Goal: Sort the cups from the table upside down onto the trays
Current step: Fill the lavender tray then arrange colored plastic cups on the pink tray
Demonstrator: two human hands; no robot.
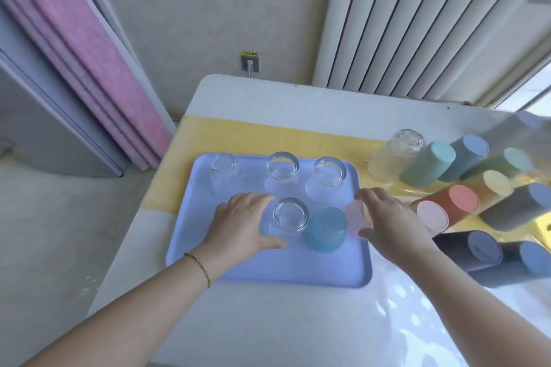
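Thumb and fingers of the right hand curl round a pink cup at the right rim of the blue tray, probably to seat it in the front row. The cup is too blurred to tell which way up it is. Just left of that grip stand a teal cup and a clear glass, both apparently base-up. The left hand is spread wide, bracketing that glass, likely to line it up; whether they touch, I cannot tell. Beyond both hands, three clear glasses form the back row. Right of the right hand, coloured cups wait.
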